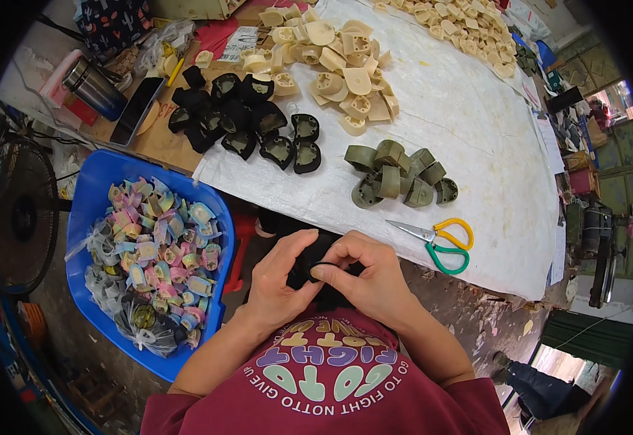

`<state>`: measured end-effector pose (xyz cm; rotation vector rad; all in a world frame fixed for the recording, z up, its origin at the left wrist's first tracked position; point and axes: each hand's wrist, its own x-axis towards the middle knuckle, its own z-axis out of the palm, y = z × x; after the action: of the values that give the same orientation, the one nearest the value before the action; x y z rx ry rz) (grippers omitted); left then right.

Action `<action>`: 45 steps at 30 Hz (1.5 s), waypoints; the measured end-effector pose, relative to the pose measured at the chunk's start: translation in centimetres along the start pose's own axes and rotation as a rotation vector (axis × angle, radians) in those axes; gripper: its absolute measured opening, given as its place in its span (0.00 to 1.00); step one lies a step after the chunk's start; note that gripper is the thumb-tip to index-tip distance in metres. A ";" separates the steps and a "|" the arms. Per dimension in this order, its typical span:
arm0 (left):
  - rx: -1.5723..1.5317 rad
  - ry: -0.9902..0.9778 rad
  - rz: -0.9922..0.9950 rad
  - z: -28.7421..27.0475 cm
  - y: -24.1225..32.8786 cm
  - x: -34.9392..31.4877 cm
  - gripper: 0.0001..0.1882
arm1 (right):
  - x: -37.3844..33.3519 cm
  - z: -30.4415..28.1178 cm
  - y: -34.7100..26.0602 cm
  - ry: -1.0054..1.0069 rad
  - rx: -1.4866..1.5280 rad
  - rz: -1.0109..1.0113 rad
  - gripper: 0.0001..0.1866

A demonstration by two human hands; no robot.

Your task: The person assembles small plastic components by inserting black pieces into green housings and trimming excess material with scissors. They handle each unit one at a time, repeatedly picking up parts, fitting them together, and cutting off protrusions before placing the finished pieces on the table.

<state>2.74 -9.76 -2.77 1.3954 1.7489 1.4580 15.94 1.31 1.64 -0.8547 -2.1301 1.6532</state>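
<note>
In front of my chest, my right hand [360,270] pinches a small black piece [321,271] between thumb and fingers. Its kind is hard to make out, as the fingers and dark background hide most of it. Close beside it is my left hand [284,272], its fingers stretched out and its thumb near the black piece. On the white-covered table ahead lie several green curved heel-like blocks [396,174]. Farther left sits a cluster of similar blocks in black covering [247,119]. Scissors [439,241] with one yellow and one green handle rest near the table's front edge.
Cream blocks [345,65] are heaped at the back, with another pile [468,29] farther right. A blue tub [84,217] of pastel pieces and plastic bags stands at left, beside a fan [19,217]. A steel flask [95,87] and a phone [136,109] lie on the table's left end.
</note>
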 end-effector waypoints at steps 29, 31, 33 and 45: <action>-0.683 0.097 -0.225 0.0 0.9 -0.2 0.24 | -0.6 0.2 1.3 0.195 0.038 -0.124 0.08; -0.667 0.149 -0.188 0.4 1.2 -0.2 0.23 | -1.0 0.9 1.7 0.231 0.140 -0.089 0.07; -0.635 0.156 -0.185 0.5 1.0 -0.1 0.23 | -0.9 0.8 1.7 0.234 0.066 -0.085 0.07; -0.606 0.166 -0.147 0.6 0.9 0.5 0.21 | -0.8 1.1 2.0 0.284 0.263 -0.089 0.07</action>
<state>3.45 -9.12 -2.07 0.8333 1.2943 1.8513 16.49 0.26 -0.46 -0.8421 -1.6937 1.6125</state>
